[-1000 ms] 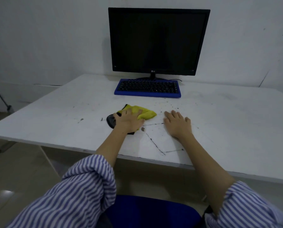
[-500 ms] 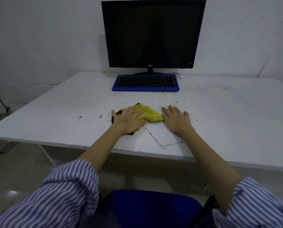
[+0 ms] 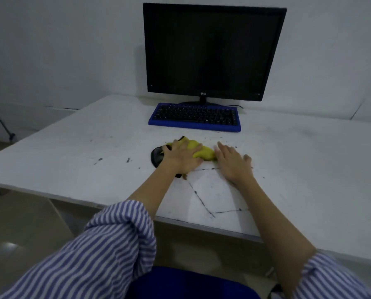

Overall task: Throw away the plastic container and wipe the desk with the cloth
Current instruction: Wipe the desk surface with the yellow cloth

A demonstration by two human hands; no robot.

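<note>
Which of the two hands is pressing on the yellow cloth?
The left hand lies on the yellow cloth; the right hand rests flat on the desk beside it.

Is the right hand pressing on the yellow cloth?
No, the left hand presses the yellow cloth; the right hand lies flat on the desk.

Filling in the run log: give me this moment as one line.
phase: wiping | left hand: pressing yellow cloth flat on desk | right hand: flat on desk beside cloth | plastic container: not in view
</note>
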